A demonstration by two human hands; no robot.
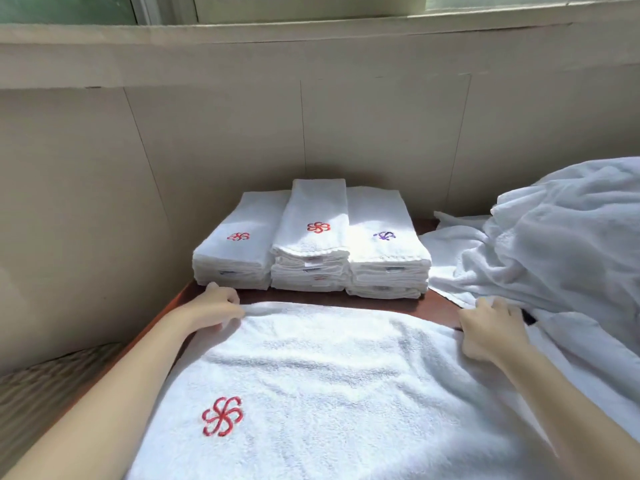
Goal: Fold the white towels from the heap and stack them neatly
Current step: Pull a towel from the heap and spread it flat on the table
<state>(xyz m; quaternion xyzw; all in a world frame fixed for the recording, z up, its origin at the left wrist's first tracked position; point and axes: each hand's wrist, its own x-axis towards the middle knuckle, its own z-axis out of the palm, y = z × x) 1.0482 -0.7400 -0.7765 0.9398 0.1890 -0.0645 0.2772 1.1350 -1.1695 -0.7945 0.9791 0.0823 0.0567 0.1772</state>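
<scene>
A white terry towel lies spread flat at 6 o'clock on a dark wooden table, with a red embroidered emblem near its front left. The left hand at 10 o'clock and the right hand at 2 o'clock curl their fingers onto its far corners. For a good fold, both corners should probably travel together, edges matched. Three squared stacks sit at 12 o'clock, and the soft, crumpled heap billows at 3 o'clock.

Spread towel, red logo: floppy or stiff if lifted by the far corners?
Likely floppy: the spread towel wrinkles where the left hand and right hand grip its far edge, so the middle should sag. Probably grippy, not slippery: coarse terry pile.
</scene>
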